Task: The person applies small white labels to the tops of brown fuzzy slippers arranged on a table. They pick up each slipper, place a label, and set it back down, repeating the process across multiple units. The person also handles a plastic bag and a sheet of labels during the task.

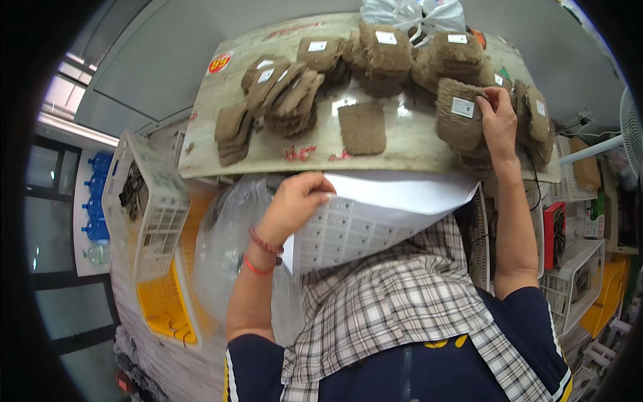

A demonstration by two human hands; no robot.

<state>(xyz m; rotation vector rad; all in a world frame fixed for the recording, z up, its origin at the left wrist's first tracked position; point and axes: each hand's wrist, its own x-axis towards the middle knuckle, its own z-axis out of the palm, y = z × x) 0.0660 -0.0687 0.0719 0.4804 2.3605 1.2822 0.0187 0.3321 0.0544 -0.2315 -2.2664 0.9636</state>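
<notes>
My left hand (299,199) pinches the top edge of a large sheet of stickers (362,224), which drapes over my lap below the table edge. The sheet carries rows of small printed labels. Over at the right, my right hand (499,124) grips the edge of a brown fuzzy fabric piece (459,127) with a white label on its face. A single brown piece without a label (362,129) lies flat in the middle of the table. Stacks of similar labelled pieces (284,90) stand around it, with another pile (385,50) at the back.
The worn pale table (321,161) has a round sticker at its left. A white plastic bag (412,13) lies at the back. White crates (159,224) and a clear plastic bag (231,248) are on the left. More crates (579,271) and a fan (629,127) stand at right.
</notes>
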